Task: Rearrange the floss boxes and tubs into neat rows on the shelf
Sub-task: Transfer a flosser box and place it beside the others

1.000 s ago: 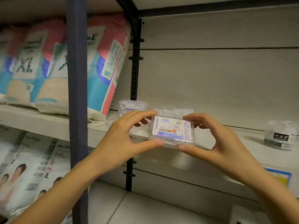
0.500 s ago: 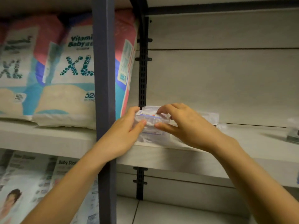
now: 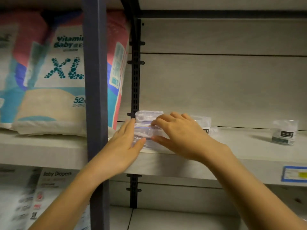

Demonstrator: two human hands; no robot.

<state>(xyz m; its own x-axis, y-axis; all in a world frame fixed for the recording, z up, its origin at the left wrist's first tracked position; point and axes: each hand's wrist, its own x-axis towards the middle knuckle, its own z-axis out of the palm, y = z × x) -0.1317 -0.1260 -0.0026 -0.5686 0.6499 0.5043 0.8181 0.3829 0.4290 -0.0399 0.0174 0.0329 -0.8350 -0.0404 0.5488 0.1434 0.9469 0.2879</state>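
**2 hands square up a floss box at the shelf's left end**

The front floss box (image 3: pixel 142 132), clear plastic with a pale label, sits near the front edge of the shelf (image 3: pixel 249 146), at its left end beside the black slotted rail (image 3: pixel 135 80). The left hand (image 3: pixel 126 146) lies against the box's left side with its fingers (image 3: pixel 131 123) straight and together, thumb touching the front face. The right hand (image 3: pixel 179 135) pinches the box, fingers curled over its top and thumb on the lower front edge. Just behind stands a rear floss box (image 3: pixel 148 115). A clear tub (image 3: pixel 203 121) is partly hidden behind the right hand; another tub (image 3: pixel 284 132) stands well apart at the right. An XL diaper pack (image 3: pixel 63 80) fills the neighbouring bay, behind a dark post (image 3: pixel 95 80).
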